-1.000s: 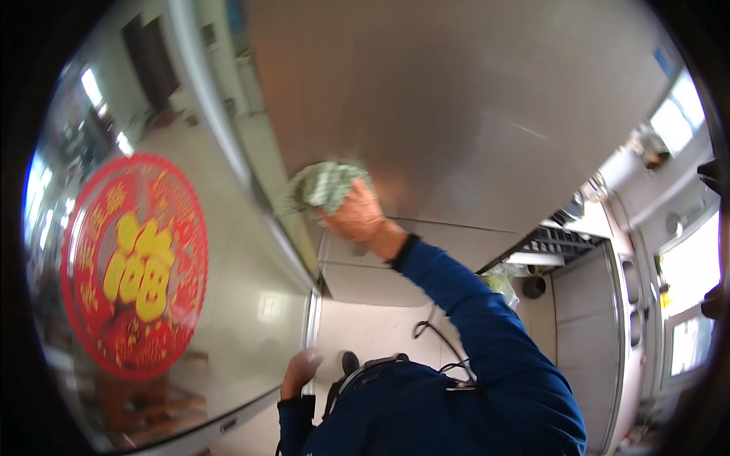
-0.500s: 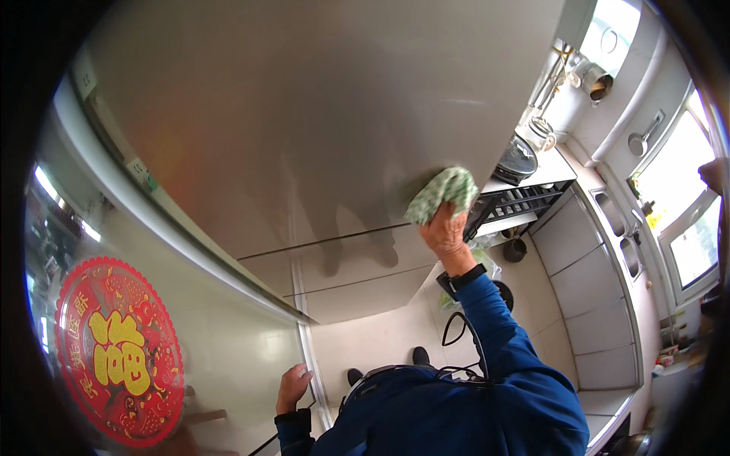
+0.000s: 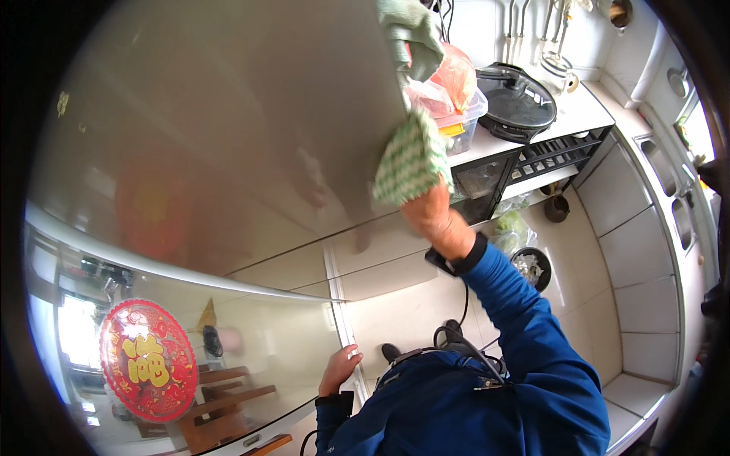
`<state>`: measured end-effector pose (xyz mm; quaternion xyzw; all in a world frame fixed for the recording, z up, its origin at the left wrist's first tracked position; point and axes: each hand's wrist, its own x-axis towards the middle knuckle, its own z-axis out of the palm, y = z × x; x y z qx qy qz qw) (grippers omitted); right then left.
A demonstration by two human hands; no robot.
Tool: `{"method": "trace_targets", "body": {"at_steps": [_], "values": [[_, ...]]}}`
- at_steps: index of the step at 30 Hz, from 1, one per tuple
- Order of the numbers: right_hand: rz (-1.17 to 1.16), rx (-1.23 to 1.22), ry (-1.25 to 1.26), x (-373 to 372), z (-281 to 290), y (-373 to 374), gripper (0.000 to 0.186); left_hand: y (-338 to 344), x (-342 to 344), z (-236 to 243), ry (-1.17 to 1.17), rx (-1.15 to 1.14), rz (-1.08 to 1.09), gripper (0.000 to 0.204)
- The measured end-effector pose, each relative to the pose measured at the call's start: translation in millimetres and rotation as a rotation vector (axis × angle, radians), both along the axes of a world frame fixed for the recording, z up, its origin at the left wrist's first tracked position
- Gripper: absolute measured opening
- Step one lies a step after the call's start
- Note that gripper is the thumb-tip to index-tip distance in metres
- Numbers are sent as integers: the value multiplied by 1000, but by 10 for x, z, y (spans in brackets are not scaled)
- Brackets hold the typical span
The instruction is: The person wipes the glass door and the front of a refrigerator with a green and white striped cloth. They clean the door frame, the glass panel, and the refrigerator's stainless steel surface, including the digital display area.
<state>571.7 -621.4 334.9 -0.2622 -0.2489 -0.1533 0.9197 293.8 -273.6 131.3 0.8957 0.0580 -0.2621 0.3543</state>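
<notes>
My right hand (image 3: 430, 213) is closed on a green-and-white checked cloth (image 3: 411, 156), pressed against a glossy grey appliance panel (image 3: 228, 114) near its edge. My left hand (image 3: 341, 368) hangs low, fingers loosely bent and apart, beside the frame of a glass door (image 3: 266, 349); whether it touches the frame I cannot tell. The door bears a red round decal (image 3: 148, 357) with yellow lettering.
Right of the panel, a counter (image 3: 585, 106) holds a black electric pan (image 3: 517, 102), a plastic bin with pink bags (image 3: 449, 83) and a kettle. A black floor bowl (image 3: 536, 270) and green bag (image 3: 513, 232) lie below; sinks (image 3: 658, 167) line the right wall.
My right hand has wiped the cloth rightward across the panel and up to its edge. The view has shifted, bringing the counter and pan into fuller sight. My left hand has risen slightly.
</notes>
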Motion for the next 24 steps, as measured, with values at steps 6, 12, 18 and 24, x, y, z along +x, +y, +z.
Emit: {"method": "trace_targets", "body": {"at_steps": [6,12,18,24], "values": [[578,852,208,-305,-1388,71,35,-134,-113,261,111,66,12,51],[407,562,16,-161,-964,148,34,-142,147,478,78,157,55,52],[-1627,-1521,-260,105,782,-14,38,-170,200,374,19,137,-32,52],[-1333,-772,-721,356,2383,-242,33,-126,45,301,-7,51,29,52]]}}
